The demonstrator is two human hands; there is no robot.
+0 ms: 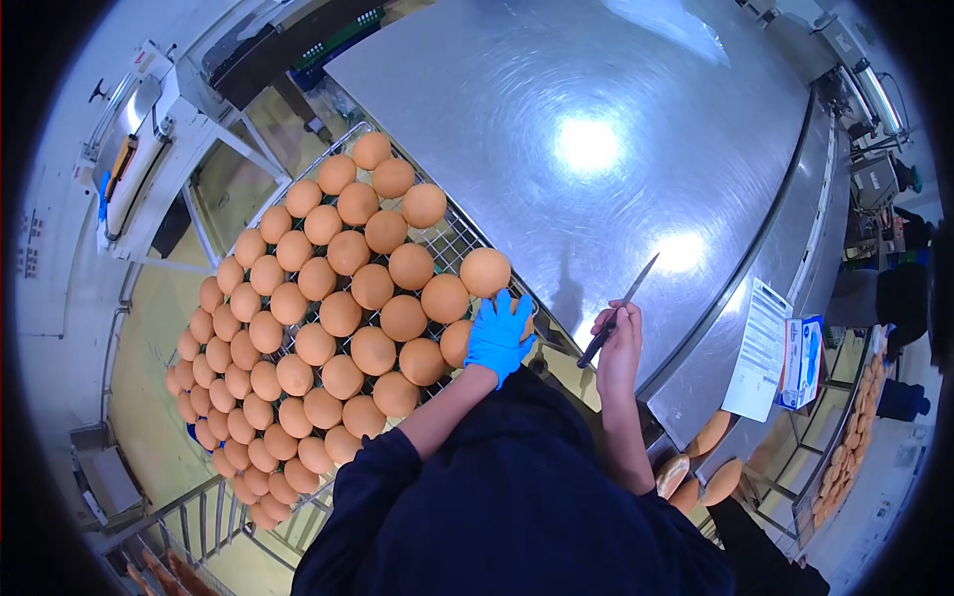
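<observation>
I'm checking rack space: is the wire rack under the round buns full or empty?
Mostly full: round brown buns cover most of the wire rack, with some bare grid showing beside the steel table.

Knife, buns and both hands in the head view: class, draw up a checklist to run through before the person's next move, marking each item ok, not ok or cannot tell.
1. Knife held by its handle in the right hand: ok.
2. Blade pointing away from the left hand: ok, its tip points out over the metal table.
3. Left hand gloved: ok, blue glove.
4. Right hand gloved: not ok, it is bare.
5. Left hand gripping the bun beneath it firmly: cannot tell, the hand covers most of it.
</observation>
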